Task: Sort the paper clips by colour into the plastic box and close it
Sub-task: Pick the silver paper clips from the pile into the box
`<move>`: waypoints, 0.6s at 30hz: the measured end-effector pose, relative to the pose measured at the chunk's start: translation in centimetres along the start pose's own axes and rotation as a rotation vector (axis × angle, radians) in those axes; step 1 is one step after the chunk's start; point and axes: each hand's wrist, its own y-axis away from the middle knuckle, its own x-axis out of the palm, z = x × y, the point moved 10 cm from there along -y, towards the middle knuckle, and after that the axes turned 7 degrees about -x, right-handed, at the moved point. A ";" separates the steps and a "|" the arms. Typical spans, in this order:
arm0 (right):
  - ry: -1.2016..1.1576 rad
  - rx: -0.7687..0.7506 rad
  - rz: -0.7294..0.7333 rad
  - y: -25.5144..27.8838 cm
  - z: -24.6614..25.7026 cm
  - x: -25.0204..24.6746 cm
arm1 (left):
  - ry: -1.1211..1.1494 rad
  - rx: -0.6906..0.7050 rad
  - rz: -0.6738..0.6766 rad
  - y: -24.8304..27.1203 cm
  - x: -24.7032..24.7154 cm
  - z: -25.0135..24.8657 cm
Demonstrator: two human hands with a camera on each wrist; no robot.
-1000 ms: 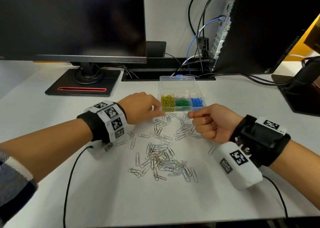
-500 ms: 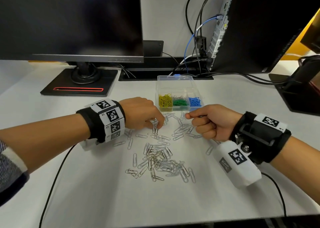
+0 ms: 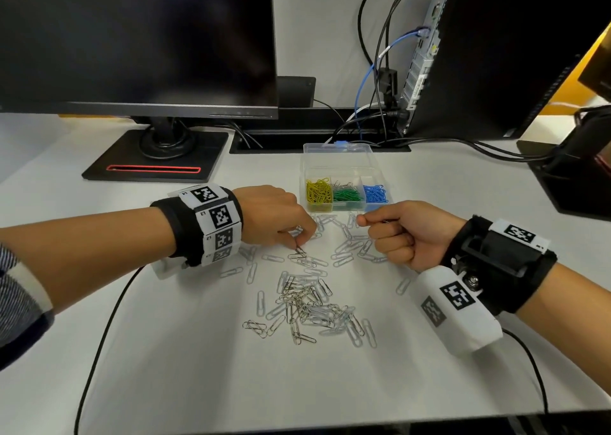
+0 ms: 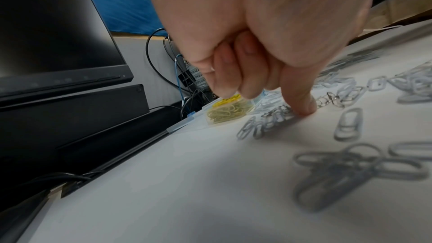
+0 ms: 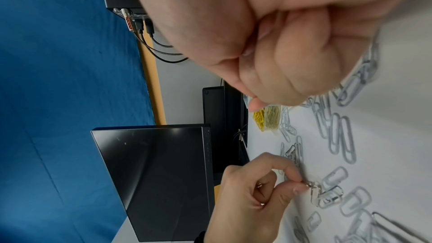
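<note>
A clear plastic box [image 3: 380,173] stands open on the white desk, its lid lying back. Its front compartments hold yellow clips [image 3: 319,191], green clips [image 3: 347,196] and blue clips [image 3: 375,193]. Loose silver paper clips [image 3: 307,299] lie scattered in front of it. My left hand [image 3: 299,244] is down among them, thumb and forefinger pinching one silver clip [image 5: 312,187]; its forefinger [image 4: 302,104] touches the desk. My right hand [image 3: 362,219] is a fist just in front of the box, thumb against forefinger, with a glint of metal between them.
A black monitor [image 3: 132,37] on its stand [image 3: 155,157] sits at the back left. A computer tower [image 3: 479,54] with cables [image 3: 367,71] stands at the back right. A black device [image 3: 575,176] is at the right edge. Thin wrist cables [image 3: 99,342] trail over the near desk.
My left hand has drawn back from the box's front edge and come down onto the silver clips, where it now pinches one. The right fist has barely moved.
</note>
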 end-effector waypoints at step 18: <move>-0.276 -0.039 0.018 -0.6 0.8 0.0 | 1.624 -0.190 0.010 -0.2 -0.9 1.1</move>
